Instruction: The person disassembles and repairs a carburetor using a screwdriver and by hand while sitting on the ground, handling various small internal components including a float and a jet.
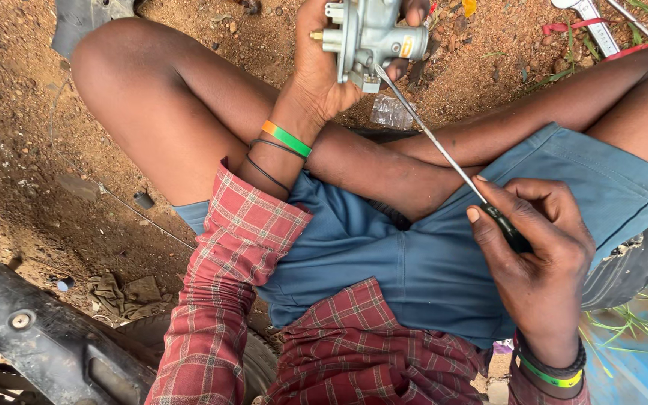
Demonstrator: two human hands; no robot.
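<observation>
Head view: my left hand (324, 64) clamps the metal carburetor (369, 34), heavy and rigid, best held by its body. My right hand (541, 262) grips the screwdriver (444, 154) handle.

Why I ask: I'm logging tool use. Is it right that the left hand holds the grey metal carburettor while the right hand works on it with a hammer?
Not quite. In the head view the right hand holds a long screwdriver, not a hammer; the left hand does hold the grey metal carburettor.
</observation>
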